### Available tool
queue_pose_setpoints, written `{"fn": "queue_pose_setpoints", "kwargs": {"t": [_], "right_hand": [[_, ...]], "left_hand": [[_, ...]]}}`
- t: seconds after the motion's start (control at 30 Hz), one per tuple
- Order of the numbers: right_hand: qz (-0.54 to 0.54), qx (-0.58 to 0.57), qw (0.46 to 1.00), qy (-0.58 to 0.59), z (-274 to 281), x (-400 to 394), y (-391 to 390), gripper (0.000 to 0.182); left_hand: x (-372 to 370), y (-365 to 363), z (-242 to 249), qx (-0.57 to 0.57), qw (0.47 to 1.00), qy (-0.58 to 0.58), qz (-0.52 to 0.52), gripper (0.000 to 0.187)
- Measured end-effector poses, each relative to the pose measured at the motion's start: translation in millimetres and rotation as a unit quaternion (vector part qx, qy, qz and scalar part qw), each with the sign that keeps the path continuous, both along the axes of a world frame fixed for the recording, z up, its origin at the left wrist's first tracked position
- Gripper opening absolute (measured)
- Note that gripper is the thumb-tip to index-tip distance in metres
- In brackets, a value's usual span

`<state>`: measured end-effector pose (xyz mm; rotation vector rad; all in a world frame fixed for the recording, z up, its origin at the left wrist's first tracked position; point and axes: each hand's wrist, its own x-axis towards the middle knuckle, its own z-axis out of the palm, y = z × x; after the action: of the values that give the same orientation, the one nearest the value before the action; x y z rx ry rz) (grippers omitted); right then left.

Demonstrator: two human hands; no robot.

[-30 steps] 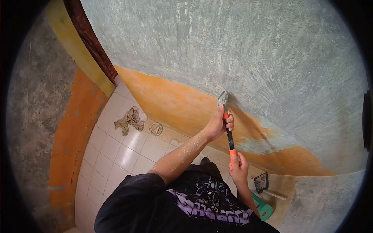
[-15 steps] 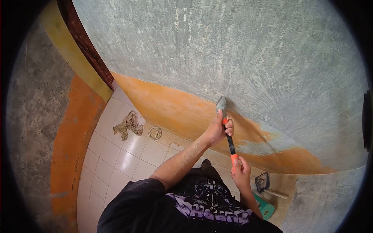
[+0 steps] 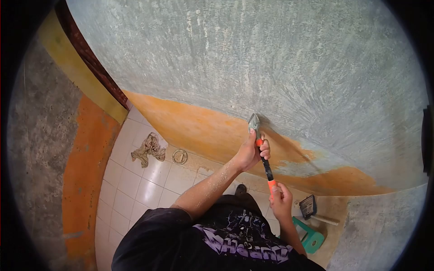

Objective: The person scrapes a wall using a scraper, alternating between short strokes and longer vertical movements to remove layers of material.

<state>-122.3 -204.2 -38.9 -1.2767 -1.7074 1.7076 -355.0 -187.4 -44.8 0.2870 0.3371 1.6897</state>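
Note:
A long-handled scraper [image 3: 267, 170], black and orange with a grey metal head, slants up to the wall [image 3: 253, 63]. Its head is at the border of the grey area and the orange band [image 3: 190, 115]; whether the blade touches cannot be told exactly. My left hand [image 3: 253, 151] is wrapped round the handle just below the head, thumb laid along it. Lower down, my right hand [image 3: 281, 198] closes on the orange end of the handle. Pale flecks dot my left forearm.
On the tiled floor [image 3: 151, 192] lie a crumpled cloth [image 3: 149, 149] and a round, ring-like thing [image 3: 179, 156]. A green plastic stool [image 3: 312, 239] and a dark tool with a pale handle [image 3: 308, 207] stand at lower right. A doorway frame [image 3: 90, 63] rises at left.
The scraper head and my left hand have shifted slightly left. Both hands keep their hold, and the view has tilted a little.

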Motion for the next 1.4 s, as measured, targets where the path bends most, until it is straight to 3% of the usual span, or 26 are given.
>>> {"fn": "queue_pose_setpoints", "kwargs": {"t": [0.17, 0.33, 0.47, 0.57, 0.83, 1.0, 1.13, 1.23, 1.4], "right_hand": [[0.019, 0.036, 0.999, -0.023, 4.1, -11.0, 1.0, 0.03], [-0.004, -0.019, 1.0, 0.001, 17.5, -2.5, 3.6, 0.034], [-0.012, 0.063, 0.998, -0.02, 5.1, -16.0, 0.6, 0.032], [-0.004, 0.018, 1.0, 0.0, -3.1, -13.3, -4.3, 0.033], [0.027, 0.046, 0.998, -0.042, 15.8, -24.7, 0.1, 0.034], [-0.014, 0.014, 1.0, -0.019, 17.7, -8.4, 1.2, 0.034], [0.033, 0.101, 0.993, -0.041, 10.5, -25.4, 8.8, 0.032], [0.026, 0.037, 0.999, -0.015, 7.4, -51.3, -5.8, 0.03], [-0.015, 0.039, 0.999, -0.012, 11.7, -28.9, -4.6, 0.03]], "left_hand": [[-7.4, -1.3, -3.1, 0.003, 1.0, -0.009, 0.007, 0.05], [-0.9, -0.1, 1.1, -0.003, 1.0, -0.021, 0.007, 0.051], [-8.2, -1.7, -1.5, -0.002, 1.0, -0.019, 0.0, 0.052], [-10.2, -3.1, -8.8, 0.007, 1.0, -0.012, -0.002, 0.052], [-17.0, -2.2, -0.3, -0.003, 1.0, -0.022, 0.016, 0.053], [-5.1, 1.5, 0.0, -0.006, 1.0, -0.009, -0.007, 0.054], [-21.2, -0.9, -9.1, 0.02, 0.999, -0.019, 0.03, 0.054], [-40.1, -11.6, -11.1, -0.001, 0.999, -0.014, 0.049, 0.054], [-22.9, -7.1, 3.2, -0.014, 1.0, 0.001, 0.026, 0.055]]}}
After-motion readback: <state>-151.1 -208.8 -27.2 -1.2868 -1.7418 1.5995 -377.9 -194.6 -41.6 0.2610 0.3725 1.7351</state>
